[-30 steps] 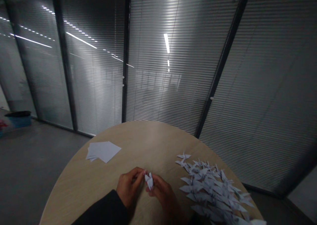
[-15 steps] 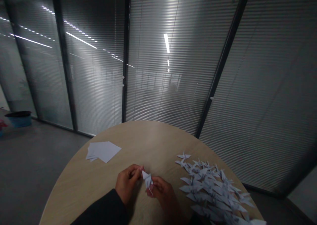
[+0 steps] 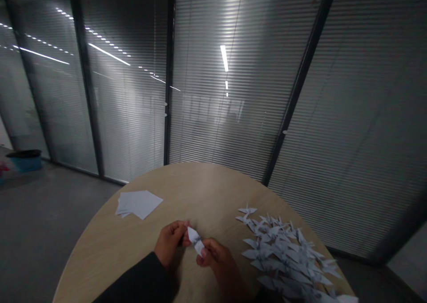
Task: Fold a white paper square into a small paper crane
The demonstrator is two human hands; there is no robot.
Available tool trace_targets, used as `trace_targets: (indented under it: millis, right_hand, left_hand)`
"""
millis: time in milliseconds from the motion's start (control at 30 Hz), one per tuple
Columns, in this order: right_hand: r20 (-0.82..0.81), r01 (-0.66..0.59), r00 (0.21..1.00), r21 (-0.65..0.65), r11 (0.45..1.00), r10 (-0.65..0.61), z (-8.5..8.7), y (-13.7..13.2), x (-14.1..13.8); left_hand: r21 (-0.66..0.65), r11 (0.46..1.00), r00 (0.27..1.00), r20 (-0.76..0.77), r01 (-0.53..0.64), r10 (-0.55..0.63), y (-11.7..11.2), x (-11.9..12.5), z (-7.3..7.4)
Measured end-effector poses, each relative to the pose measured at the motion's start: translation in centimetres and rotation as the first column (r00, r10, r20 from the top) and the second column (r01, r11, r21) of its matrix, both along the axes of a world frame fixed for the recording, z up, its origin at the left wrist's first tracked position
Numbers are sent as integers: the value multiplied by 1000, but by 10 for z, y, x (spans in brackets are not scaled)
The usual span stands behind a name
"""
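Between my two hands is a small white paper crane [image 3: 195, 240], its wings spread in a slanted line over the table. With bent fingers, my left hand [image 3: 171, 240] pinches the upper left wing tip. The thumb and fingers of my right hand [image 3: 214, 255] grip the lower right wing. To the right lies a heap of white folded paper cranes [image 3: 283, 254], several of them overlapping. A small stack of white paper sheets [image 3: 140, 204] rests at the left of the table.
The round wooden table [image 3: 200, 178] has its curved far edge close to glass partitions with blinds [image 3: 227, 129]. A blue bin [image 3: 26, 160] stands on the grey floor at far left.
The paper crane's wings have been pulled out apart, so it now looks longer and flatter. My left fingers have shifted slightly onto its wing tip. The sheets and the heap are unmoved.
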State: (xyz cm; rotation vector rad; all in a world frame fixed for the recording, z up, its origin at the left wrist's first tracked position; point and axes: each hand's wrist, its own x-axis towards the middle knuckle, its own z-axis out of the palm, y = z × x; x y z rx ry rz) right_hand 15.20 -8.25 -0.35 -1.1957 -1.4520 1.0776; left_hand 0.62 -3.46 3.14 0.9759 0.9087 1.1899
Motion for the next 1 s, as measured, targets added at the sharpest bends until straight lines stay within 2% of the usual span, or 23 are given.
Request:
trace_targets:
  millis: [233,367,567,700,833,1000]
  right_hand:
    - [52,-14,999,29,999,12,6,-2,1]
    - [50,-1,999,25,1000,-1,6,-1,1]
    - [50,65,997,-14,998,-65,5,1,5]
    - [44,103,994,-27,994,-101,3,3,3]
    - [37,104,994,-19,994,-103,1,3,0]
    - [23,95,995,-22,995,-94,1,1,0]
  left_hand:
    - [-82,991,987,125,109,-99,4,0,-11]
    - [-139,977,982,122,164,-147,2,1,-10]
    - [57,988,990,15,142,-143,-7,2,1]
    - [153,978,989,-57,140,-133,-11,0,4]
    - [149,977,984,-116,152,-136,-10,1,4]
    - [142,979,986,-102,145,-131,-6,2,2]
